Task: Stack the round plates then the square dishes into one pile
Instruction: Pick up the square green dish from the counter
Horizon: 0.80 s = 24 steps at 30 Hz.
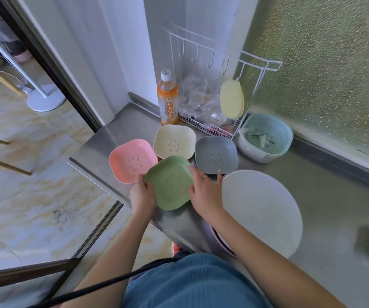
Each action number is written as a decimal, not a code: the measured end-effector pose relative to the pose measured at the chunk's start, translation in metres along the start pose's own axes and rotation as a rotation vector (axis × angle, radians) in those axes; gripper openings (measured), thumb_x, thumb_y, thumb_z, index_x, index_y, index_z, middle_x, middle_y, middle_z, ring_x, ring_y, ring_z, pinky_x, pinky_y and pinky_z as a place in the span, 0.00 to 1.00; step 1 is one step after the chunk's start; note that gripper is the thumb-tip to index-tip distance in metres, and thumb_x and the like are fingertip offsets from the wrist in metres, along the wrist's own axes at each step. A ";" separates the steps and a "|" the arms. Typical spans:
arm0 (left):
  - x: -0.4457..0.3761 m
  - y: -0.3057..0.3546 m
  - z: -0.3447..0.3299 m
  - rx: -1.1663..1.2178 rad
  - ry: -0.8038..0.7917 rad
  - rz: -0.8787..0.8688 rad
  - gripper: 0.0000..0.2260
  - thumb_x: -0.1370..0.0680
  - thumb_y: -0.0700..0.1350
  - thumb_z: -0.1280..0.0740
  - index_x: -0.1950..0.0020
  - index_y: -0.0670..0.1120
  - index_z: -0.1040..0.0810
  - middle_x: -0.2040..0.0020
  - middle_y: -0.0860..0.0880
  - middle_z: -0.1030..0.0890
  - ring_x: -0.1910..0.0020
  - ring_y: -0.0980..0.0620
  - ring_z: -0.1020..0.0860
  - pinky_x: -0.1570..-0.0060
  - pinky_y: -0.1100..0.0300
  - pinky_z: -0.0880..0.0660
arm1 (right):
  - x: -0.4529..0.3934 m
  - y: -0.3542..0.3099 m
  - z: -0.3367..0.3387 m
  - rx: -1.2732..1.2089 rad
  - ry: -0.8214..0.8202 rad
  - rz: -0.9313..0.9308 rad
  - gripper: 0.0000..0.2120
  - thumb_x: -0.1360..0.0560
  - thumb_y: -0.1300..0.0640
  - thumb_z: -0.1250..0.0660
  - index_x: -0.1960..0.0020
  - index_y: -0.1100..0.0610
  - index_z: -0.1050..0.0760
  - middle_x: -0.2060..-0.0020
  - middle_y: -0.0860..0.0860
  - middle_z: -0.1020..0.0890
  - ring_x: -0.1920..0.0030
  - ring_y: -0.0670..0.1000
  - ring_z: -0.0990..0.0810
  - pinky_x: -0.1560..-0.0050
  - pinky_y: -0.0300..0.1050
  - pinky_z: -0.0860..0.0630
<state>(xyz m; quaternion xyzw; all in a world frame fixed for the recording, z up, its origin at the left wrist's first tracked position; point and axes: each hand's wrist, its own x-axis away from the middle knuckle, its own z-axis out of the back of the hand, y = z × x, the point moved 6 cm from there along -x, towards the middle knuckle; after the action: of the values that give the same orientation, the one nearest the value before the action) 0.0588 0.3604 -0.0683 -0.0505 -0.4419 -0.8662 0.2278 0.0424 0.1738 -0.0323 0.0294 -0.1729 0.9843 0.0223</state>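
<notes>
the green square dish (169, 182) sits tilted between both hands at the near edge of the steel tabletop (326, 196). the left hand (142, 194) has its grip closed on the dish's left rim, thumb on top. the right hand (203, 190) presses its grip against the right rim, fingers spread and only partly curled. just beyond the left hand lies the pink square dish (132, 161); past the green dish, the cream square dish (174, 144); beyond the right hand, the grey square dish (215, 155). the round plates (261, 212) lie stacked just right of the right hand.
</notes>
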 end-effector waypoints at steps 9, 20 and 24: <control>0.027 0.108 -0.047 0.036 -0.237 -0.457 0.12 0.21 0.40 0.44 0.43 0.44 0.22 0.55 0.45 0.19 0.60 0.49 0.25 0.63 0.57 0.32 | 0.010 0.078 0.076 -0.439 0.419 -0.348 0.14 0.22 0.60 0.43 0.37 0.54 0.28 0.51 0.58 0.18 0.52 0.62 0.21 0.56 0.51 0.29; 0.104 0.125 -0.147 -0.498 -0.503 -0.793 0.19 0.21 0.40 0.46 0.29 0.47 0.33 0.36 0.45 0.24 0.39 0.42 0.32 0.41 0.52 0.37 | 0.099 0.174 0.072 0.043 0.262 -0.548 0.18 0.25 0.62 0.42 0.36 0.53 0.30 0.61 0.59 0.17 0.59 0.62 0.20 0.60 0.51 0.30; 0.103 0.122 -0.149 -0.542 -0.450 -0.797 0.19 0.21 0.40 0.46 0.30 0.47 0.32 0.36 0.46 0.26 0.39 0.44 0.33 0.40 0.54 0.38 | 0.099 0.174 0.070 0.133 0.236 -0.536 0.19 0.26 0.60 0.42 0.36 0.51 0.31 0.61 0.56 0.18 0.56 0.60 0.21 0.54 0.51 0.32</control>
<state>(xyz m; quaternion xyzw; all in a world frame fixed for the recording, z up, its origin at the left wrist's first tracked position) 0.0371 0.1453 -0.0382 -0.1204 -0.2252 -0.9364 -0.2407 -0.0627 -0.0101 -0.0195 -0.0391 -0.0905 0.9490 0.2995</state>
